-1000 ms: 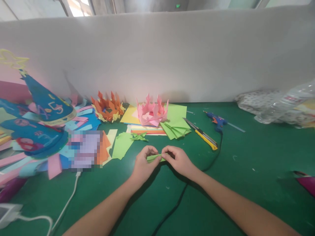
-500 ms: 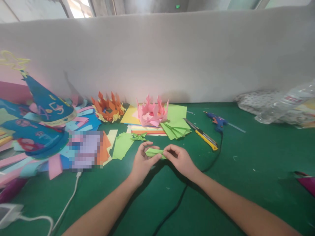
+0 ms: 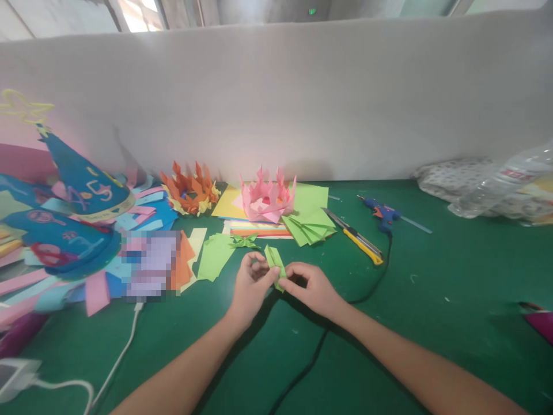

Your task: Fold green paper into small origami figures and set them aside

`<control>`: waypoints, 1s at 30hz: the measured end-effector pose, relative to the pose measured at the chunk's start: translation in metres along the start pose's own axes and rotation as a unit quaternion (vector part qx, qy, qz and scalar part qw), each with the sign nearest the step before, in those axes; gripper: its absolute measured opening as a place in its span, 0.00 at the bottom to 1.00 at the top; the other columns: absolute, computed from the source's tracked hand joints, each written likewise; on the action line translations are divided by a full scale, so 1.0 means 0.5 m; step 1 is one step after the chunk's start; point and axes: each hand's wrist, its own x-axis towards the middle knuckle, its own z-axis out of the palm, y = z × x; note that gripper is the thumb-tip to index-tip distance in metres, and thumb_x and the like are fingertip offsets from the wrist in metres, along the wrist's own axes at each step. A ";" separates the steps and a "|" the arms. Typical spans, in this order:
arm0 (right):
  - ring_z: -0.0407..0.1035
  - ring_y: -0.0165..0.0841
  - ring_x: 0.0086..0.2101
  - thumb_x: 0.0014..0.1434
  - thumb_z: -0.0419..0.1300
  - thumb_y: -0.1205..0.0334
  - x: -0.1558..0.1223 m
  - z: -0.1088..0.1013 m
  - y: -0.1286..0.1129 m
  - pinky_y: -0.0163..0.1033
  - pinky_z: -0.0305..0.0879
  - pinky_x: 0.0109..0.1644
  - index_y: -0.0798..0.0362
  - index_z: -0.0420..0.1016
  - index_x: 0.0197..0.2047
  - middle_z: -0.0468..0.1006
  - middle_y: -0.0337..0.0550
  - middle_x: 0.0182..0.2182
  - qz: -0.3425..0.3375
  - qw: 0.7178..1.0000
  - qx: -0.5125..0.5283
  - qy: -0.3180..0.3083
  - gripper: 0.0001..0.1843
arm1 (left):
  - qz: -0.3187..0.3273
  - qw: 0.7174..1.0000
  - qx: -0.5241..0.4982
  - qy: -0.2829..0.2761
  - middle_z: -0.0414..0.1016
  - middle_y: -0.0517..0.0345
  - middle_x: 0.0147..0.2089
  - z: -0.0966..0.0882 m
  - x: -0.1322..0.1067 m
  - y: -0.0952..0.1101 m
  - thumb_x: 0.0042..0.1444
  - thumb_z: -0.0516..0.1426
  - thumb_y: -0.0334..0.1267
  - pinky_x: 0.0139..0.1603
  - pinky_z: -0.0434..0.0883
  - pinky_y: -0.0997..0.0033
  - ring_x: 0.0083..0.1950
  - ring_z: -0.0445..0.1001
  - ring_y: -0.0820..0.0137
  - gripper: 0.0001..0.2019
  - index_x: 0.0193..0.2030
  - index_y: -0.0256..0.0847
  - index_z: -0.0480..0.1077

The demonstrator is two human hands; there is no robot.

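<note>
A small folded strip of green paper [image 3: 273, 259] stands tilted between my two hands above the green table. My left hand [image 3: 250, 285] pinches its left side with the thumb in front. On the lower right edge, the thumb and fingers of my right hand [image 3: 311, 287] grip the same paper. Just behind lies a small folded green paper piece [image 3: 244, 241], beside several flat green sheets [image 3: 215, 256]. More green sheets [image 3: 309, 226] are fanned out farther back, near a pink paper crown [image 3: 268, 199].
An orange paper crown [image 3: 190, 193] and blue cone hats [image 3: 82, 178] stand at the left. A yellow utility knife [image 3: 356, 239] and a blue glue gun [image 3: 380, 210] with a black cord lie right. Farther right is a plastic bottle [image 3: 505, 178]. A white cable [image 3: 123, 349] crosses the lower left.
The folded green paper has turned from lying sideways to nearly upright. My right hand has shifted slightly left and down along with it; my left hand has barely moved.
</note>
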 end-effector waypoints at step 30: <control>0.68 0.31 0.34 0.54 0.52 0.69 0.001 -0.002 0.012 0.35 0.67 0.37 0.51 0.67 0.37 0.71 0.40 0.34 0.016 0.995 0.087 0.056 0.08 | -0.038 0.988 0.132 -0.063 0.74 0.55 0.31 -0.002 -0.001 -0.009 0.49 0.61 0.47 0.32 0.73 0.72 0.30 0.73 0.73 0.16 0.37 0.34 0.70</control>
